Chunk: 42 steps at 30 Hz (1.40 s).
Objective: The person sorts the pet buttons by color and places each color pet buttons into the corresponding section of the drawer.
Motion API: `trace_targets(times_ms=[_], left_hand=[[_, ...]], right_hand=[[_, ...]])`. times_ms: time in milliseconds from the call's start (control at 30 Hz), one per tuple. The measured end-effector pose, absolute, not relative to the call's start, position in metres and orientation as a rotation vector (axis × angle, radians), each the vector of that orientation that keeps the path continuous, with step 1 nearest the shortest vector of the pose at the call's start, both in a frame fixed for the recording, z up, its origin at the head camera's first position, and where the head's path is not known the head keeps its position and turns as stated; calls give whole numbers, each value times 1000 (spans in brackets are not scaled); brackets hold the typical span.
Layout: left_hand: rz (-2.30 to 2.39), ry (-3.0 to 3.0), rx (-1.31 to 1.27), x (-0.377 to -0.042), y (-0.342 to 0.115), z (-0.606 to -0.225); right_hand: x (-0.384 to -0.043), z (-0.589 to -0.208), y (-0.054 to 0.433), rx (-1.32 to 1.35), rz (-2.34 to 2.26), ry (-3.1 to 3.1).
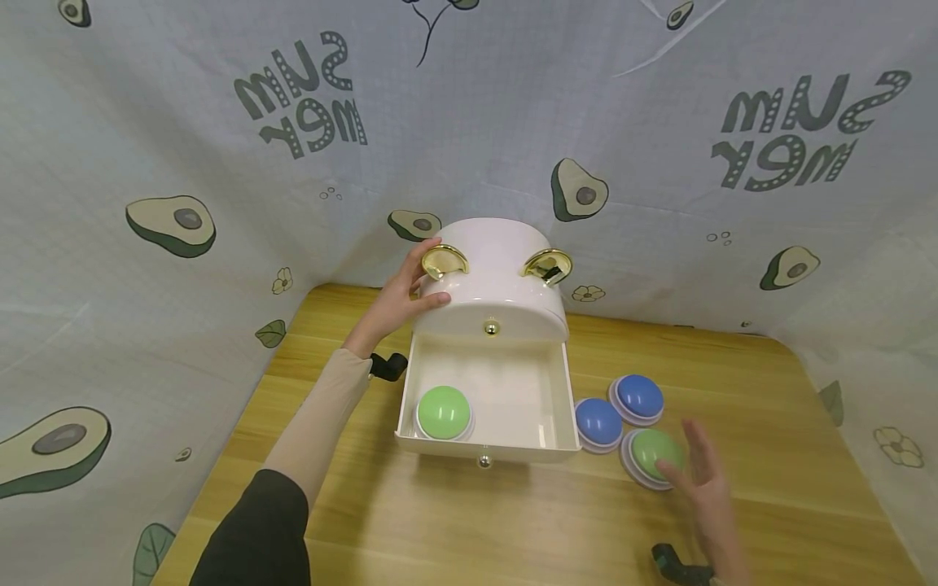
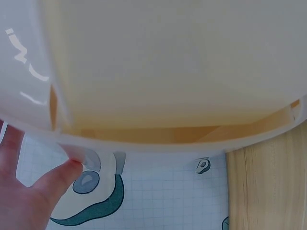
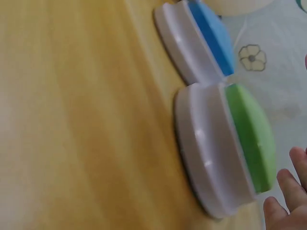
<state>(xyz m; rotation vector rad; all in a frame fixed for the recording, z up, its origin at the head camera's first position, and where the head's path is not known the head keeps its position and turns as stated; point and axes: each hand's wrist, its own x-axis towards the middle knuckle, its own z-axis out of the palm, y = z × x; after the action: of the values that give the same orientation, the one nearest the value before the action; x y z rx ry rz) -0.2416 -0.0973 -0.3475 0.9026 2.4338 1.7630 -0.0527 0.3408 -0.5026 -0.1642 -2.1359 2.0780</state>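
A glossy white storage box [image 1: 494, 277] with gold ear-shaped trims stands on the table, its lower drawer [image 1: 516, 391] pulled out. Inside the drawer, at the front left corner, sits a green domed push button [image 1: 444, 412]. My left hand [image 1: 399, 297] grips the box's left side, thumb at the front and fingers further back by the gold ear. To the right of the drawer lie another green push button [image 1: 655, 456] and two blue ones [image 1: 599, 423]. Close beside that green button is my right hand [image 1: 703, 480], blurred, fingers spread and holding nothing.
The wooden table [image 1: 733, 407] meets a pale cloth backdrop [image 1: 484, 138] printed with avocados at the back and sides. A gold knob [image 1: 484, 461] sticks out from the drawer front. Black wrist mounts [image 1: 388, 367] sit at both wrists.
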Motion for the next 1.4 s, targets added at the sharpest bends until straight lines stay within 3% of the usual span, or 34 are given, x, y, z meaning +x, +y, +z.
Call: trace_targets(times_ms=[333,733,967,1200,1400], left_hand=[[1767,2429,905,-242,-97,-348],[1769,2428,898,-242,-98,-349],[1763,2425,912,-243,-97,-350],[1772,2418,909,-244,-98,-352],[1777,2419,892,-243,-98,-350]], right_hand=[[-51,-527,340,-311,2047,-2179],[-52,-526,336,-419,1666,-2548],[-52,-529,337,-496,1716,-2462],[-47,-520,340,-542,1842,-2288],[-46,-499,343,-427,1871,-2175]])
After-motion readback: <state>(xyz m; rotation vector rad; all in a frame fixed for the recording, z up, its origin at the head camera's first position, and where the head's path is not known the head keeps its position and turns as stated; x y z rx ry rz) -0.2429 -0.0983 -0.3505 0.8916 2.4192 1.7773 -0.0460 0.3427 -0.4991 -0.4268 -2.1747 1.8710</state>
